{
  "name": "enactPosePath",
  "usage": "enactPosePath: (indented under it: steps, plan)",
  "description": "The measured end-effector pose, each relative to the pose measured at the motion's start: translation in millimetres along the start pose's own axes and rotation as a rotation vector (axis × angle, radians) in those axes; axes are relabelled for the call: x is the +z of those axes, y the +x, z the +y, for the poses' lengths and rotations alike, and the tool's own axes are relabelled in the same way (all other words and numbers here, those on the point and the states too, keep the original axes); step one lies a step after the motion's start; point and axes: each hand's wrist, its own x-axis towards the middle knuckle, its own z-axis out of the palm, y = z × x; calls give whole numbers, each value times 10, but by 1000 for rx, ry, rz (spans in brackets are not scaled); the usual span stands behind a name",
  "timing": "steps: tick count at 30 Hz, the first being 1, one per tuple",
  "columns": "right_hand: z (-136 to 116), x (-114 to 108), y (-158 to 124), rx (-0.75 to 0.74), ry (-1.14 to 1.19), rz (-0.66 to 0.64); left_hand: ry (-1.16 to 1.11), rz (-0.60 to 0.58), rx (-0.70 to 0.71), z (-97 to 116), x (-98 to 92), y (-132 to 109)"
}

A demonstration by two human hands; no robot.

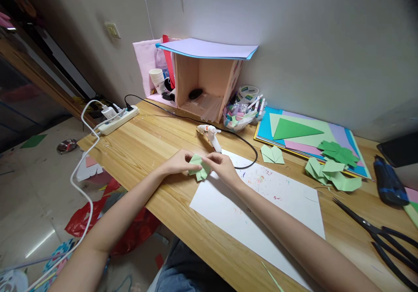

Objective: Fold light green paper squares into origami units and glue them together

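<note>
A folded piece of light green paper (200,173) is held between both hands, over the left edge of a white paper sheet (261,205). My left hand (179,162) pinches its left side, thumb across the front. On its upper right, my right hand (222,166) grips it with thumb and fingers together. Just beyond the hands a white glue gun (210,136) stands on the table. Another folded light green paper (272,154) lies right of the hands, and more folded green pieces (333,174) lie farther right.
Black scissors (372,229) and a blue-black cutter (388,181) lie at the right. Coloured paper sheets (261,133) are stacked behind. A cardboard box (209,78), a tub of pens and scraps (240,115) and a power strip (119,121) line the back; a black cable (183,117) crosses the table.
</note>
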Motion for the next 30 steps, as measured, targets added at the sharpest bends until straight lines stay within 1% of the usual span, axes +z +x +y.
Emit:
enactPosePath:
  steps: [4,9,12,16,21,26,30]
  plan:
    - [-6,15,-13,-47,-77,15,-4,-21,-9,-2,1,0]
    - [18,11,6,-24,-38,27,6,-10,18,7,1,11]
    - [31,1,20,11,17,27,4,25,19,2,-11,20]
    - [34,-11,27,41,78,30,9,84,-28,-32,-34,36]
    - [19,-8,9,43,91,58,-12,86,-59,-50,-35,32]
    - [24,10,-5,-8,8,22,40,102,-35,-33,-7,28]
    - [30,11,9,38,67,14,74,127,-24,-41,-2,37]
